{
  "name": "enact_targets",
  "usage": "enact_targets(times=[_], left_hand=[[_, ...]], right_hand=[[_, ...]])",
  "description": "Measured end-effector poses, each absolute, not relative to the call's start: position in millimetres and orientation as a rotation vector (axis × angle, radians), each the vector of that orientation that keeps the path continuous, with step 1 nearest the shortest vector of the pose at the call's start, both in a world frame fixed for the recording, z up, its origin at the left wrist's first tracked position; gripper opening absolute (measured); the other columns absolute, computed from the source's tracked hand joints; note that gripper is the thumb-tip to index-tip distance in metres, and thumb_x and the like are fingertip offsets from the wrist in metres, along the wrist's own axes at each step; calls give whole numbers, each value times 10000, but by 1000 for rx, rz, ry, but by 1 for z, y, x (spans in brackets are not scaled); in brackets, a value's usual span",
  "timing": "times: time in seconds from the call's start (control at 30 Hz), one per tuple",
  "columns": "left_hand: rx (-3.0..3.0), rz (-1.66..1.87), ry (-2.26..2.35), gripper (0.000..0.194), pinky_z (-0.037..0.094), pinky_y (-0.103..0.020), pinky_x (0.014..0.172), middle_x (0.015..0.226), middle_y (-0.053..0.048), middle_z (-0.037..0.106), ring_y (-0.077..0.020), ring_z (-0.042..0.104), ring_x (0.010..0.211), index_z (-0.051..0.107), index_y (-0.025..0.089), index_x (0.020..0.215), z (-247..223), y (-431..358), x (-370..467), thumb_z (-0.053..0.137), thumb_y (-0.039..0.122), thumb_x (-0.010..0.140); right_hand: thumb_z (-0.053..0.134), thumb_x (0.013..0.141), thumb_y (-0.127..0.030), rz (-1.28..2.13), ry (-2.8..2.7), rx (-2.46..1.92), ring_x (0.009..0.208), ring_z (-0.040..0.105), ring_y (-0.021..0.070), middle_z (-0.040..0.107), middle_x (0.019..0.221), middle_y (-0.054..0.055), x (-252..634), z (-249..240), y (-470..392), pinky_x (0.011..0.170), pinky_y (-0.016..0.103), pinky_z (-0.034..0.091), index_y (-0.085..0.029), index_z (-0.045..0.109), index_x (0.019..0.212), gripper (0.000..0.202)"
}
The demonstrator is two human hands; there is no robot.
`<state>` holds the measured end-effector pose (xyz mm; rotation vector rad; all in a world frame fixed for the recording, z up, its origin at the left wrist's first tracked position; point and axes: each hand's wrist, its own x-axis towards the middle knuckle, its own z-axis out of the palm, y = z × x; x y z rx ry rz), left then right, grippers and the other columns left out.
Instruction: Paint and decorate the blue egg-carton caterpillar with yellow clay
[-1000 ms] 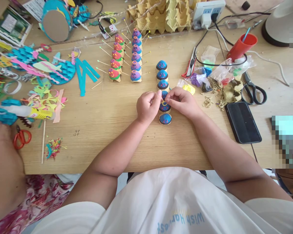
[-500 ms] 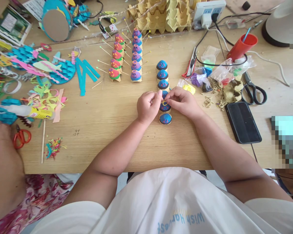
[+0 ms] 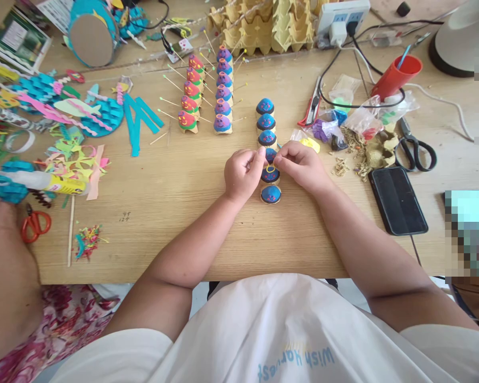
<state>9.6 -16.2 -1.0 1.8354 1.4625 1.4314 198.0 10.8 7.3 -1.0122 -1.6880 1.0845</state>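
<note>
In the middle of the table stands a row of egg-carton cups topped with blue clay (image 3: 267, 121), each with a dark rim and small pink face details. One blue-topped cup (image 3: 270, 174) carries a thin yellow clay ring on its top. My left hand (image 3: 243, 174) is curled closed at that cup's left side, thumb up; its fingertips are partly hidden. At the right side my right hand (image 3: 303, 165) is closed in a pinch, thumb against index finger, near the ring. Anything between its fingertips is too small to make out. The nearest blue-topped cup (image 3: 271, 193) stands just below both hands.
Finished-looking red-green cups (image 3: 189, 104) and purple cups (image 3: 222, 107) with pins stand farther back. Yellow clay (image 3: 309, 143), a utility knife (image 3: 313, 103), black scissors (image 3: 412, 146) and a phone (image 3: 398, 201) lie to the right. Paper scraps (image 3: 77, 167) and another person's arm (image 3: 8, 266) are left.
My right hand has shifted slightly right, its fingertips drawing away from the yellow ring, which now shows more fully. My left hand stays nearly still.
</note>
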Motion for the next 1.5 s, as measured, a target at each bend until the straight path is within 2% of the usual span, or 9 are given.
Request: enact_targets(times=[0.13, 0.3, 0.43, 0.7, 1.13, 1.5], left_hand=[[1831, 1432, 1464, 641, 502, -364, 760, 676, -29, 730, -175, 669, 703, 690, 248, 674, 0, -17, 10, 492, 675, 1110], [1830, 1410, 1471, 658, 504, -367, 765, 680, -31, 727, -180, 670, 710, 686, 251, 678, 1, -17, 10, 475, 708, 1102], [1834, 1411, 1450, 668, 503, -371, 768, 683, -34, 722, -184, 666, 712, 681, 250, 684, 1, -17, 10, 459, 723, 1100], [1873, 1383, 1479, 664, 454, -370, 718, 634, -27, 644, -183, 609, 687, 608, 246, 638, 1, -17, 10, 498, 729, 1081], [1949, 1436, 1454, 674, 444, -386, 728, 606, -31, 607, -186, 589, 667, 568, 245, 602, 0, -17, 10, 468, 675, 1112], [1957, 1463, 1426, 649, 426, -380, 723, 603, -22, 601, -176, 581, 658, 579, 238, 609, -2, -15, 9, 499, 634, 1118]], right_hand=[[730, 968, -548, 1031, -1751, -978, 833, 640, 198, 704, 808, 42, 201, 9, 12, 867, 396, 529, -239, 754, 758, 375], [716, 969, -629, 1025, -1771, -975, 837, 641, 209, 719, 817, 47, 201, 9, 12, 877, 409, 540, -248, 759, 769, 432], [724, 969, -565, 1030, -1779, -958, 835, 639, 200, 718, 832, 47, 200, 7, 12, 887, 406, 539, -242, 758, 771, 380], [755, 957, -488, 1044, -1812, -963, 827, 619, 179, 676, 840, 28, 199, 4, 13, 849, 377, 526, -233, 739, 774, 314], [752, 951, -621, 948, -1848, -975, 746, 551, 178, 653, 794, 36, 197, 5, 12, 774, 381, 504, -239, 745, 765, 425], [814, 903, -432, 977, -1868, -947, 769, 587, 175, 684, 832, 39, 199, 5, 11, 770, 372, 512, -232, 752, 790, 239]])
